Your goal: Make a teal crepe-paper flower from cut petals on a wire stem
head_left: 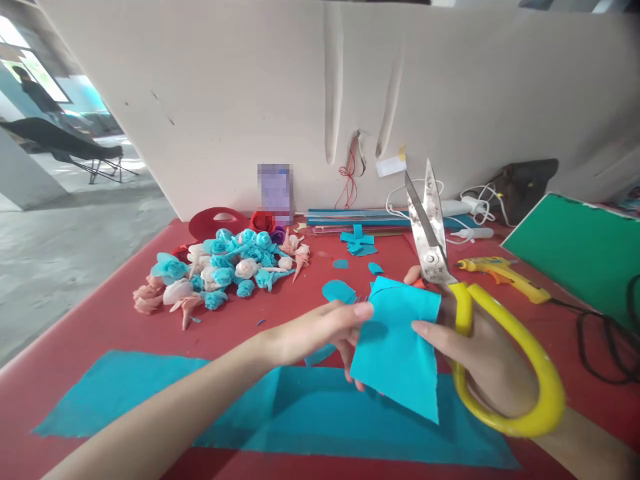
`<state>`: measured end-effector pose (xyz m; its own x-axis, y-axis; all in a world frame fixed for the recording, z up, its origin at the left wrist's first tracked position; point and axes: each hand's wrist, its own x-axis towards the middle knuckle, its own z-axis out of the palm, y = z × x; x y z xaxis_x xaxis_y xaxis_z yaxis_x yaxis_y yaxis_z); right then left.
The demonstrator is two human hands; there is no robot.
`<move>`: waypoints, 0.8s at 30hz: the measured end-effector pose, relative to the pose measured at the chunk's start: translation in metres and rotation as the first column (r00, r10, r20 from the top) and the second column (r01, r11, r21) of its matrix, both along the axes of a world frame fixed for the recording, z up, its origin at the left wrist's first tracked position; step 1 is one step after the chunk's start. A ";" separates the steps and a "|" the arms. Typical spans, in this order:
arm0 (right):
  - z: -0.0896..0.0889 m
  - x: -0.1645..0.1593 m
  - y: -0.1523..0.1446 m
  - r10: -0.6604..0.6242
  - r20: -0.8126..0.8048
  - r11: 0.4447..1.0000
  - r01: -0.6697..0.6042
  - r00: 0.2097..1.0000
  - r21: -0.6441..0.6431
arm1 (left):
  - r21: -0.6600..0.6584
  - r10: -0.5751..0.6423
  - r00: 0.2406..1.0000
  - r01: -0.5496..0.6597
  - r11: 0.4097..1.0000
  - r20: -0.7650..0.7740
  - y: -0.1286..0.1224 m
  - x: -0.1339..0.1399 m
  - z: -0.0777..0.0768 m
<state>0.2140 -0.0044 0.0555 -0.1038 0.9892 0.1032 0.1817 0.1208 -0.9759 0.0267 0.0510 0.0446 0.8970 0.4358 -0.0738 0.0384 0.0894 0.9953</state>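
Note:
A blue crepe paper piece [397, 347] is held up between my two hands. My left hand [320, 330] has its thumb at the left edge of the piece, with the other fingers partly hidden behind it. My right hand [480, 350] pinches the same piece at its right side, thumb in front. Scissors with yellow handles [543, 380] are hooked around my right hand, their metal blades [430, 220] pointing up and slightly apart. Below lies a long strip of blue crepe paper [150, 383]. Rounded blue cut pieces [339, 291] lie just behind my left hand.
Blue, white and pink paper flowers [245, 267] are heaped on the red table [280, 327], left of centre. Folded blue strips [358, 241] lie further back. On the right are a yellow glue gun [510, 277], a black cord [607, 353] and a green board [575, 253]. A white wall [240, 100] stands behind.

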 end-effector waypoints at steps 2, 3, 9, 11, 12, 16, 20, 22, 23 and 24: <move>0.001 -0.002 -0.002 0.021 0.030 0.998 -0.022 0.999 0.052 | -0.017 0.058 0.998 -0.059 0.998 -0.021 -0.008 0.005 0.003; 0.002 -0.003 -0.002 0.031 0.037 0.997 -0.033 0.999 0.064 | -0.019 0.115 0.993 -0.116 0.993 -0.037 -0.011 0.006 0.005; 0.006 -0.009 0.000 -0.023 -0.015 0.999 0.022 1.000 -0.035 | 0.152 0.296 0.953 -0.284 0.947 -0.064 -0.020 0.007 0.015; 0.006 -0.009 0.000 -0.017 -0.096 0.996 0.009 0.995 -0.084 | 0.239 0.341 0.936 -0.311 0.920 -0.092 -0.020 0.006 0.017; 0.006 -0.009 0.001 -0.003 -0.130 0.993 -0.012 0.992 -0.120 | 0.268 0.356 0.929 -0.318 0.909 -0.104 -0.020 0.006 0.016; 0.004 -0.006 0.001 0.000 -0.185 0.980 -0.037 0.983 -0.198 | 0.236 0.365 0.924 -0.331 0.913 -0.117 -0.019 0.007 0.013; -0.001 -0.004 0.001 -0.050 -0.122 0.994 0.038 0.991 -0.099 | 0.054 0.281 0.956 -0.277 0.959 -0.088 -0.021 0.010 0.010; -0.004 -0.002 0.001 -0.093 -0.101 0.995 0.088 0.991 -0.051 | 0.043 0.299 0.952 -0.297 0.954 -0.064 -0.022 0.010 0.012; -0.005 -0.001 0.002 -0.111 -0.117 0.994 0.108 0.987 -0.027 | 0.066 0.338 0.940 -0.334 0.940 -0.047 -0.022 0.009 0.014; -0.005 -0.001 0.003 -0.108 -0.150 0.994 0.108 0.983 -0.011 | 0.095 0.388 0.921 -0.384 0.919 -0.027 -0.021 0.007 0.016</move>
